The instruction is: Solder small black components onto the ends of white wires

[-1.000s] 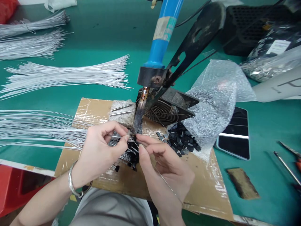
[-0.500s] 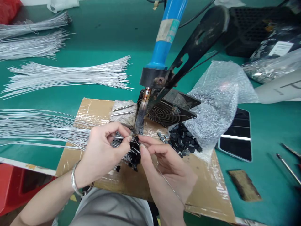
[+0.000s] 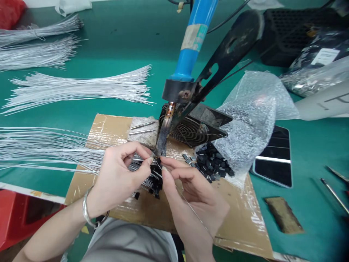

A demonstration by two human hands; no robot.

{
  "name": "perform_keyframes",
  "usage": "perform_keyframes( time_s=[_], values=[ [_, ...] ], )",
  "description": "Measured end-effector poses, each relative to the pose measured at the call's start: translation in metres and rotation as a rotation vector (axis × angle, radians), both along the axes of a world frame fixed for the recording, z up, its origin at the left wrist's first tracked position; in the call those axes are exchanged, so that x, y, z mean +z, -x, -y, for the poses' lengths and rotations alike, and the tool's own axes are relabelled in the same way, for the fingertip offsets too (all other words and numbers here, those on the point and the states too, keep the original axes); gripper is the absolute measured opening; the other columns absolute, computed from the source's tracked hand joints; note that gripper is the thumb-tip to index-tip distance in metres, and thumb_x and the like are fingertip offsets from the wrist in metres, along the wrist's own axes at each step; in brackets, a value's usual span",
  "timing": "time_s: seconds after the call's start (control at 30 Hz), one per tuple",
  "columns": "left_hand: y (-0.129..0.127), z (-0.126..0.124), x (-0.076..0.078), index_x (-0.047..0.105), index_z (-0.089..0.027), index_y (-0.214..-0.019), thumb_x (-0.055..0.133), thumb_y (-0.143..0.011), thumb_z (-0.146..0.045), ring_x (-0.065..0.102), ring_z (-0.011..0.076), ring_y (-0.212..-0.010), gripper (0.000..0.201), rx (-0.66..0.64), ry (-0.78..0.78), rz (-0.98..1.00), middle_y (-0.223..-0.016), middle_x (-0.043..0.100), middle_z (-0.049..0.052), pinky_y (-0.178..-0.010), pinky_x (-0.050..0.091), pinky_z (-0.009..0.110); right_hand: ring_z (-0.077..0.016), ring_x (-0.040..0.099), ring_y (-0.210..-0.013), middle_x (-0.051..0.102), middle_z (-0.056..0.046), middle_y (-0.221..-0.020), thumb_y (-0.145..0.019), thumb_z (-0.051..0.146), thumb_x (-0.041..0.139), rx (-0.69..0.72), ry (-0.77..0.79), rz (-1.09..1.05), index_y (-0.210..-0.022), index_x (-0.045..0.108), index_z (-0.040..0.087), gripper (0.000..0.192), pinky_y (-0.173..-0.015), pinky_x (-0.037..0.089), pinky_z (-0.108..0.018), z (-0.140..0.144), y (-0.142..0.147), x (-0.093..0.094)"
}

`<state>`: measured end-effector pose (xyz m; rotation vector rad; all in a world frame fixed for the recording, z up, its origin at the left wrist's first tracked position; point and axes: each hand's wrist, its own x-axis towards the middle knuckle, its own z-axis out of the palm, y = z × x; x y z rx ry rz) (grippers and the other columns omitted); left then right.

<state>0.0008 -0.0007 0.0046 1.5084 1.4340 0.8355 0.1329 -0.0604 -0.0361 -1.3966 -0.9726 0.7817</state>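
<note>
Two bare hands worked close together under the tip of a blue-handled soldering iron (image 3: 188, 54). Thumb and forefinger of the left hand (image 3: 122, 174) were pinched on a small piece (image 3: 152, 155), too small to make out, right by the tip. The right hand (image 3: 193, 196), just beside it, had a thin metallic wire (image 3: 194, 213) clamped between thumb and fingers, its length trailing near across the palm. White wires (image 3: 54, 149) ran in from the left, their dark ends lying beneath the hands on a cardboard sheet (image 3: 240, 229). Left of the iron sat a pale pad (image 3: 139, 139) bearing two metal rods; right of it stood a fan (image 3: 191, 129), with black pieces (image 3: 214, 160) heaped nearer. Farther right on the green table (image 3: 313, 145) were a bubble-wrap bag (image 3: 248, 109) and a phone (image 3: 272, 174); another wire bundle (image 3: 79, 87) lay far left.
</note>
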Motion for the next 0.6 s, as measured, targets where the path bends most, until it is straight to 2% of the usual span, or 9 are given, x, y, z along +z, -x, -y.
perform_keyframes(
  time_s=[0.37,0.6],
  values=[
    [0.0019,0.0007,-0.0045,0.07,-0.019,-0.07,0.067,-0.079,-0.016,0.07,0.018,-0.077,0.01,0.005,0.014,-0.024,-0.081,0.078,0.003,-0.061,0.048,0.028,-0.0169,0.079,-0.095,0.083,-0.001,-0.104,-0.091,0.016,0.072,0.024,-0.023,0.034,-0.076,0.066,0.023,0.018,-0.089,0.059,-0.03,-0.0006,-0.0018,-0.0017],
    [0.0009,0.0003,-0.004,0.071,-0.019,-0.07,0.067,-0.078,-0.015,0.068,0.0159,-0.071,0.01,-0.005,-0.018,-0.01,-0.079,0.078,0.002,-0.058,0.048,0.026,-0.0177,0.079,-0.094,0.083,-0.002,-0.104,-0.092,0.017,0.072,0.013,-0.029,0.03,-0.078,0.067,0.023,0.016,-0.088,0.059,-0.031,0.0001,-0.001,-0.0009]
  ],
)
